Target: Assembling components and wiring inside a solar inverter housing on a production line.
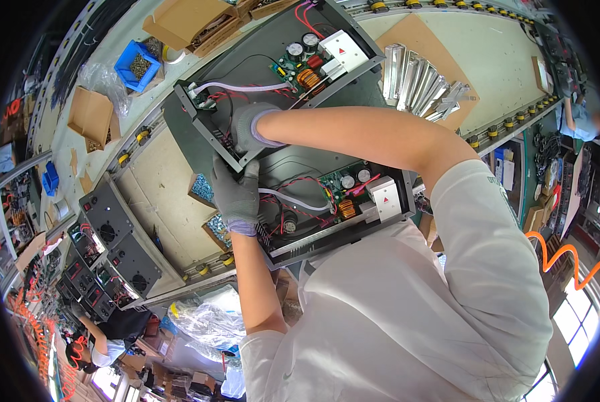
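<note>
Two open black metal cases hold circuit boards, coils and wires. The upper case (283, 110) lies tilted across the bench, and the lower case (340, 244) sits nearer my body. My right hand (249, 127), in a grey glove, reaches inside the left end of the upper case, beside its end panel; its fingertips are hidden. My left hand (236, 199), also gloved, holds the near left corner of that case, thumb and fingers on either side. A pale cable (239, 86) runs from the end panel toward the upper circuit board (306, 74).
Metal strips (417, 77) are piled on cardboard at the right. A blue bin (138, 65) of small screws and cardboard boxes (91, 117) stand on the far left bench. Finished-looking black units (112, 228) stand at left. Another person (102, 348) works at lower left.
</note>
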